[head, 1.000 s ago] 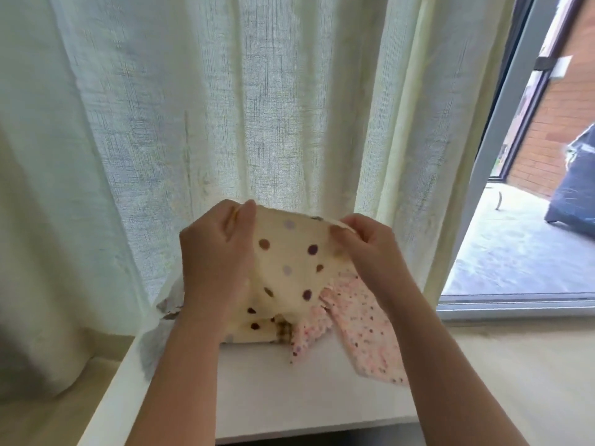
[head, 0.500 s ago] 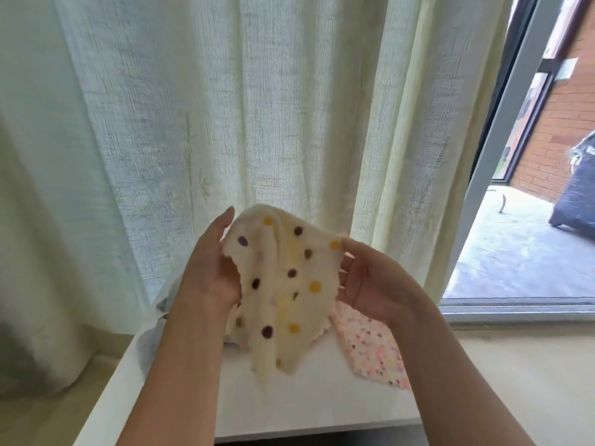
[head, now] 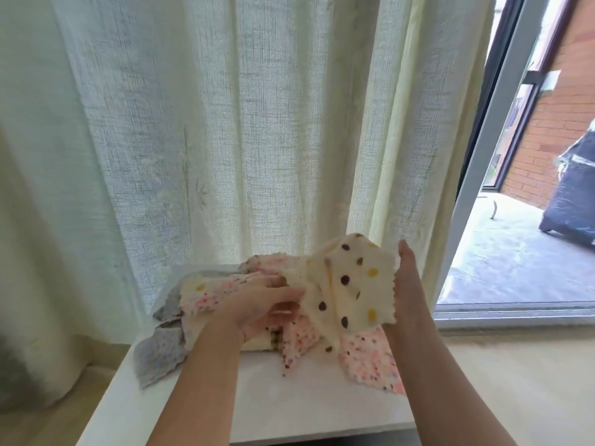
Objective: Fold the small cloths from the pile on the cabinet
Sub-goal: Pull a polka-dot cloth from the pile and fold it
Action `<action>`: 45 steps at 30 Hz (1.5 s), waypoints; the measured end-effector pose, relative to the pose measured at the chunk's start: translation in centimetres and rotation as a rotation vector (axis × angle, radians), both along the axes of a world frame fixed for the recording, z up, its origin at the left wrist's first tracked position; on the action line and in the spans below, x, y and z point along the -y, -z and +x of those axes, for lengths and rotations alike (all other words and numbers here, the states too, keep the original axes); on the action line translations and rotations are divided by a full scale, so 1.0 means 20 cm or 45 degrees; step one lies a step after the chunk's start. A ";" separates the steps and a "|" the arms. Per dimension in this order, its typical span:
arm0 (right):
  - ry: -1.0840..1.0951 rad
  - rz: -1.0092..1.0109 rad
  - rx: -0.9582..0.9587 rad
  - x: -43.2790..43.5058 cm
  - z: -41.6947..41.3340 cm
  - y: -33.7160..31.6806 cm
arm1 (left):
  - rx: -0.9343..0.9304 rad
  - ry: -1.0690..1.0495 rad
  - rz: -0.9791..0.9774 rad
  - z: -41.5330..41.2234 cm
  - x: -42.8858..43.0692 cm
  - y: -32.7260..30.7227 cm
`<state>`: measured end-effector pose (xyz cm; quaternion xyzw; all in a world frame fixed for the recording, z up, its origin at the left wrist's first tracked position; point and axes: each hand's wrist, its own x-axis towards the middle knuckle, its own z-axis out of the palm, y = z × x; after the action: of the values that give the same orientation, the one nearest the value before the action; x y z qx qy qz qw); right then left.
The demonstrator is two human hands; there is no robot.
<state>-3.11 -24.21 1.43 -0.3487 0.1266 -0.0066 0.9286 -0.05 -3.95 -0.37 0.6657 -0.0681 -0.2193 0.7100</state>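
Cabinet [head: 273, 400] top showing bare strip in front of pile [head: 206, 294]. Grey cloth [head: 157, 352] hanging over left edge, pink speckled cloth [head: 370, 358] lying toward right side. Curtain [head: 225, 140] hanging just behind pile.
Left hand [head: 264, 304] reaching across pile, fingers nearly straight and slightly apart, tips lying hidden at left edge of cream dotted cloth [head: 351, 284]; grip impossible to tell.
Right hand [head: 407, 284] standing upright, fingers straight and together, pressing flat against cloth's right edge.
Cream dotted cloth hanging between both hands, above pile.

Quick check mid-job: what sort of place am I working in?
Probably a home room beside a patio door: sheer curtain, door frame open onto a brick wall, white cabinet with small cloths.
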 end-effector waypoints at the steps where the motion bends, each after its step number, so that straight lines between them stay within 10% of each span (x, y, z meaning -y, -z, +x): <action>1: -0.051 -0.077 -0.012 0.01 0.01 0.02 | 0.013 -0.026 -0.093 0.01 -0.01 0.00; 9: -0.318 -0.198 0.155 -0.04 0.09 0.08 | -0.057 -0.752 -0.475 0.04 -0.08 -0.05; 18: -0.112 -0.904 0.209 0.02 0.05 0.02 | 0.549 -0.877 0.345 -0.04 -0.19 -0.12; 27: 0.322 -1.285 0.207 0.11 0.00 0.03 | 0.838 -0.976 0.491 -0.11 -0.22 -0.18; 33: 0.345 -2.025 0.260 0.10 0.00 0.05 | 1.351 -0.890 0.643 -0.14 -0.19 -0.23; 40: -0.417 -1.829 0.649 -0.12 -0.11 -0.04 | 1.494 -0.434 0.625 -0.23 -0.10 -0.27; 45: -0.187 -1.664 0.703 -0.20 -0.12 -0.07 | 1.206 -0.460 0.660 -0.25 -0.10 -0.29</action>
<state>-5.53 -20.15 2.82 -0.8272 -0.1667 -0.1066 0.5259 -5.02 -2.03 5.53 0.8449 -0.2080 0.2185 0.4417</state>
